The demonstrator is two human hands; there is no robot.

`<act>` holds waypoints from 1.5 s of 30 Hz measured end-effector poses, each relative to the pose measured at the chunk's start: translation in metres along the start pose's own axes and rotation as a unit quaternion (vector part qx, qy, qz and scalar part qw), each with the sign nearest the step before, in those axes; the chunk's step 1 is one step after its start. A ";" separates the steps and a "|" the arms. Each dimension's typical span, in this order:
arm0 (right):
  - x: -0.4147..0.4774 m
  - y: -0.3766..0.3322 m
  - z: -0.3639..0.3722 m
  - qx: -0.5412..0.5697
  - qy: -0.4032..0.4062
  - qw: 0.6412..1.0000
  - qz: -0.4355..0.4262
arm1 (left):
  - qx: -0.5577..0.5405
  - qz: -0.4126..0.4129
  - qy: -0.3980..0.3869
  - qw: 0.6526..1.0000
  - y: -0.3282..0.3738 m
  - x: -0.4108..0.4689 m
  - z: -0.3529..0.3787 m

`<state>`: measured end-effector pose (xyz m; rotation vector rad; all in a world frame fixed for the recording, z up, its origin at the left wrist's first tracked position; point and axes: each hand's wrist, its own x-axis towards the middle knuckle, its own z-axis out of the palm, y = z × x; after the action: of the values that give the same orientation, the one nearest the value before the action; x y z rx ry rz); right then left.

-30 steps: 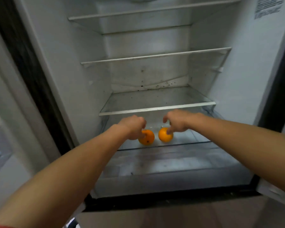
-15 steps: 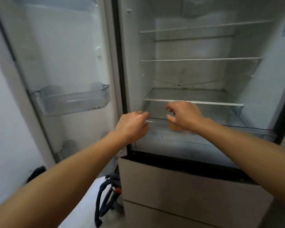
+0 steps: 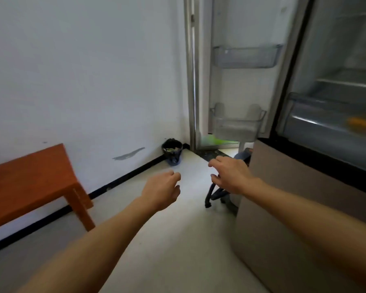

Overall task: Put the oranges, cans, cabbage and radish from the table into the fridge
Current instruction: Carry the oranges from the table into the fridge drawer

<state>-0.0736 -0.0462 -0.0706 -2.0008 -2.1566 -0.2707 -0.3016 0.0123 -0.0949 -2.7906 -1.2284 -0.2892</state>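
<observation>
1. Since the earlier views, both hands have been withdrawn from the fridge's lower shelf and the view has been swung leftward, so that the wall, floor and orange table [image 3: 30,182] are now shown; the fridge [image 3: 334,98] is left at the right edge.
2. An orange [image 3: 359,123] is seen as a blurred orange patch, lying on the lowest glass shelf behind the clear front lip, toward the shelf's right part. Whether a second orange lies beside it cannot be told from the blur.
3. The left hand [image 3: 162,191] is held over the floor with fingers loosely curled, nothing being gripped. The right hand [image 3: 230,176] is spread, fingers apart, likewise empty, just in front of the fridge's lower beige panel.
4. The step in hand is judged to be the return to the table for the next items; the oranges' placement appears done, while cans, cabbage and radish are not yet in the fridge.
5. The next move is judged to call for a turn further left, as only the table's near right corner and one leg are shown, and no cans or vegetables are visible there.
6. The fridge door [image 3: 241,81] stands open, its two clear bins empty; a small dark bin [image 3: 172,152] sits in the wall corner, and dark cables [image 3: 211,195] lie by the fridge base.
</observation>
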 end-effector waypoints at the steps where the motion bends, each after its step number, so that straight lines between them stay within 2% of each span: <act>1: 0.006 -0.029 0.008 0.004 -0.007 1.000 -0.024 | 0.002 -0.026 -0.005 1.000 -0.021 -0.024 0.001; 7: 0.041 -0.218 0.037 0.031 -0.014 0.985 -0.170 | 0.004 -0.165 -0.014 0.986 -0.144 -0.177 -0.014; 11: 0.063 -0.364 0.052 0.057 -0.017 0.970 -0.237 | 0.025 -0.240 -0.035 0.970 -0.231 -0.292 -0.041; 15: 0.075 -0.506 0.057 0.085 -0.018 0.950 -0.301 | 0.059 -0.322 -0.056 0.943 -0.315 -0.397 -0.067; 20: 0.093 -0.632 0.059 0.095 -0.018 0.921 -0.379 | 0.042 -0.417 -0.061 0.906 -0.388 -0.487 -0.082; 27: 0.152 -0.767 0.083 0.100 -0.045 0.891 -0.440 | 0.035 -0.483 -0.035 0.874 -0.480 -0.552 -0.083; 34: 0.247 -0.892 0.127 0.112 -0.061 0.872 -0.473 | 0.057 -0.521 -0.045 0.850 -0.626 -0.576 -0.080; 41: 0.336 -1.004 0.161 0.110 -0.099 0.854 -0.499 | 0.076 -0.536 -0.050 0.839 -0.754 -0.594 -0.092; 45: 0.367 -1.063 0.184 0.095 -0.108 0.847 -0.511 | 0.082 -0.513 -0.059 0.852 -0.817 -0.609 -0.085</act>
<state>-1.1624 0.2762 -0.1604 -0.6238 -3.0412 0.0537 -1.3189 0.1118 -0.1383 -1.7589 -2.5149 -0.0438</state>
